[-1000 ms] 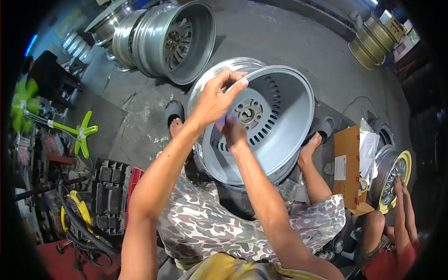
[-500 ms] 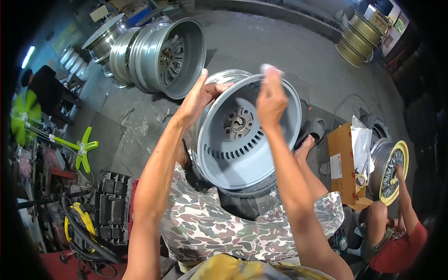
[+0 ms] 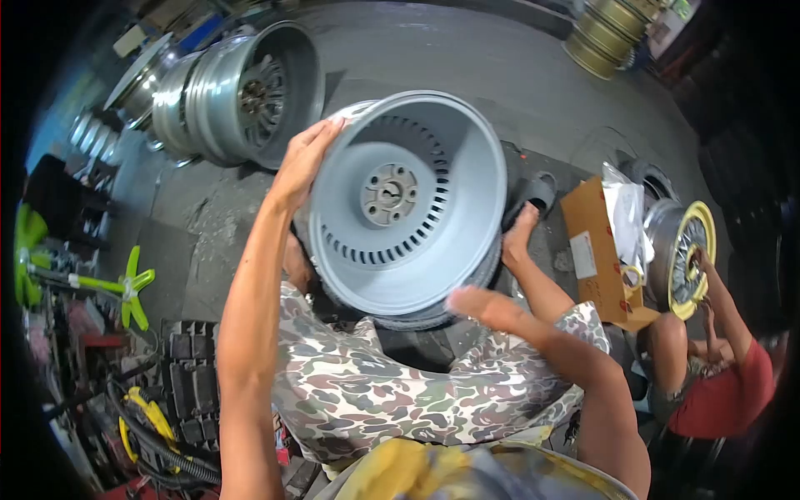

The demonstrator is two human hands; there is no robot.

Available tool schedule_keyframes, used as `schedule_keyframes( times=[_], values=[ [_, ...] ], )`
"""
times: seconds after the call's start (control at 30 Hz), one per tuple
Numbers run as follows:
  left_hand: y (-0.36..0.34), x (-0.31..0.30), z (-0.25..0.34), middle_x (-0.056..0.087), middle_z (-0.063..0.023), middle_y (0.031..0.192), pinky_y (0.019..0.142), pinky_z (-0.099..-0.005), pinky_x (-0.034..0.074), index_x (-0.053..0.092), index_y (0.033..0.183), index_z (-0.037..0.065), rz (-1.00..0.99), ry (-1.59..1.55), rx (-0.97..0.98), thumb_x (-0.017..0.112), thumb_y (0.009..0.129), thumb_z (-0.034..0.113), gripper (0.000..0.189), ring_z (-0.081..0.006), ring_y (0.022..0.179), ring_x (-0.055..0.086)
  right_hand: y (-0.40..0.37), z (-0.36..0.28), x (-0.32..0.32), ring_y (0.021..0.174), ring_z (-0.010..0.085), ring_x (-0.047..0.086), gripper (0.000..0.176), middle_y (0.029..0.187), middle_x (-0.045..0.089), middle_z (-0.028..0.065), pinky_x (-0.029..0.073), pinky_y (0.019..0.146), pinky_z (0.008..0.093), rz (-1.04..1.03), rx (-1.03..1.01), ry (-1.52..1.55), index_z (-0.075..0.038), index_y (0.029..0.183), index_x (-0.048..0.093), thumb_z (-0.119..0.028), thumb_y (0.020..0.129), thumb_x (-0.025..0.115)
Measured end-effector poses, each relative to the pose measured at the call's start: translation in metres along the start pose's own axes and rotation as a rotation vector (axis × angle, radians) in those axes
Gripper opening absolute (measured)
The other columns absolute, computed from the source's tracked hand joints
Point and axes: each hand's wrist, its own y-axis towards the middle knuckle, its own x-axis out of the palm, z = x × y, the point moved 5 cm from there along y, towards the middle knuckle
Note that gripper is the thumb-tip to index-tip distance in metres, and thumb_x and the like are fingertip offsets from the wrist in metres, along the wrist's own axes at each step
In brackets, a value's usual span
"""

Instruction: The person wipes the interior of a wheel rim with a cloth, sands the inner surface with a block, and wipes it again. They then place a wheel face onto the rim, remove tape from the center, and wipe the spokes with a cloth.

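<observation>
A grey painted wheel rim (image 3: 408, 275) stands tilted in front of me, its open barrel facing the camera and its hub (image 3: 389, 193) in view. It rests on a dark tyre (image 3: 433, 317) between my knees. My left hand (image 3: 302, 164) grips the rim's upper left lip. Low at the rim's bottom right edge is my right hand (image 3: 482, 305), blurred, with fingers stretched toward the left. Whether it holds anything is unclear. My bare right foot (image 3: 521, 233) lies beside the rim, near a black sandal (image 3: 537, 193).
Silver rims (image 3: 242, 96) stand at the back left and gold rims (image 3: 600, 29) at the back right. A cardboard box (image 3: 596, 258) with papers sits to the right. Beyond it a person in a red shirt (image 3: 721, 392) handles a yellow-lipped wheel (image 3: 687, 250). Crates (image 3: 187, 375) and hoses lie at left.
My right hand has dropped from the rim's top lip to its lower right edge. The left hand stays on the upper left lip. The view has shifted right.
</observation>
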Motion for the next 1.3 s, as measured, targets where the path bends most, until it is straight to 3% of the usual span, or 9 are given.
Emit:
schedule_keyframes(
  times=[0.03,0.2,0.5,0.7,0.9,0.93,0.97,1.13,1.3],
  values=[
    [0.001,0.001,-0.005,0.069,-0.0047,0.121,0.1,-0.0275,0.043,0.07,0.121,0.001,-0.023,-0.011,0.0,0.061,0.105,0.038,0.041,-0.0111,0.111,0.059,0.014,0.069,-0.008,0.133,0.0271,0.052,0.047,0.151,0.046,0.0216,0.04,0.111,0.0371,0.357,0.261,0.265,0.0,0.135,0.047,-0.033,0.102,0.046],
    [0.0,-0.002,-0.004,0.066,0.0019,0.108,0.095,-0.0242,0.041,0.069,0.102,0.006,0.04,0.143,0.121,0.068,0.102,0.028,0.022,-0.0058,0.102,0.055,-0.032,-0.132,-0.08,0.13,0.041,0.057,0.044,0.138,0.061,0.0251,0.04,0.117,0.0506,-0.087,-0.585,-0.547,-0.001,0.132,0.064,0.0,0.089,0.056],
    [-0.008,0.005,0.001,0.062,0.0068,0.095,0.085,-0.0212,0.04,0.068,0.093,0.01,0.095,0.13,0.064,0.068,0.103,0.032,0.024,-0.0038,0.092,0.051,0.081,-0.239,0.012,0.13,0.0306,0.059,0.038,0.142,0.062,0.013,0.044,0.114,0.0486,0.093,-0.82,-0.354,-0.004,0.13,0.066,-0.001,0.093,0.058],
    [-0.002,-0.002,-0.001,0.06,0.0075,0.091,0.079,-0.0204,0.041,0.068,0.095,0.01,0.092,0.166,0.058,0.067,0.103,0.032,0.023,-0.003,0.085,0.051,-0.026,-0.089,0.006,0.133,0.0364,0.057,0.043,0.143,0.058,0.0238,0.043,0.115,0.0496,0.063,-0.577,-0.53,0.0,0.135,0.061,0.002,0.093,0.053],
    [0.003,-0.009,-0.005,0.06,0.0078,0.091,0.077,-0.0199,0.042,0.069,0.098,0.01,0.089,0.204,0.13,0.066,0.104,0.032,0.023,-0.0025,0.085,0.052,-0.151,-0.082,-0.013,0.124,0.0388,0.063,0.037,0.129,0.066,0.0259,0.056,0.097,0.0451,-0.305,-0.272,-0.197,0.002,0.127,0.065,0.003,0.091,0.056],
    [-0.001,-0.004,-0.001,0.06,0.0079,0.092,0.076,-0.0202,0.043,0.068,0.097,0.01,0.081,0.18,0.101,0.065,0.104,0.032,0.024,-0.0025,0.085,0.053,-0.136,-0.083,-0.029,0.122,0.0357,0.064,0.03,0.122,0.069,0.025,0.055,0.096,0.0463,-0.373,-0.15,-0.282,0.003,0.122,0.067,0.001,0.094,0.057],
    [-0.004,0.001,0.0,0.061,0.0075,0.092,0.076,-0.0206,0.044,0.068,0.098,0.01,0.088,0.154,0.075,0.064,0.104,0.032,0.023,-0.0024,0.086,0.053,-0.114,-0.077,-0.049,0.114,0.0354,0.067,0.027,0.115,0.071,0.0216,0.055,0.092,0.0462,-0.174,-0.354,-0.346,0.001,0.12,0.068,-0.001,0.095,0.058],
    [-0.009,0.005,0.001,0.064,0.0052,0.095,0.079,-0.0215,0.046,0.068,0.103,0.008,0.06,0.104,0.053,0.064,0.105,0.031,0.023,-0.0029,0.088,0.055,-0.005,-0.065,-0.212,0.092,0.0375,0.065,0.012,0.098,0.066,0.0176,0.051,0.079,0.0475,0.42,-0.321,-0.619,-0.003,0.104,0.067,-0.002,0.094,0.059],
    [-0.011,0.003,0.007,0.067,0.0024,0.101,0.086,-0.0228,0.045,0.069,0.111,0.008,0.107,0.301,0.106,0.068,0.102,0.031,0.025,-0.0053,0.094,0.058,0.036,-0.011,-0.284,0.1,0.0412,0.064,0.019,0.104,0.067,0.0222,0.05,0.084,0.0487,0.204,0.215,-0.8,0.0,0.11,0.067,-0.013,0.098,0.061]
  ],
)
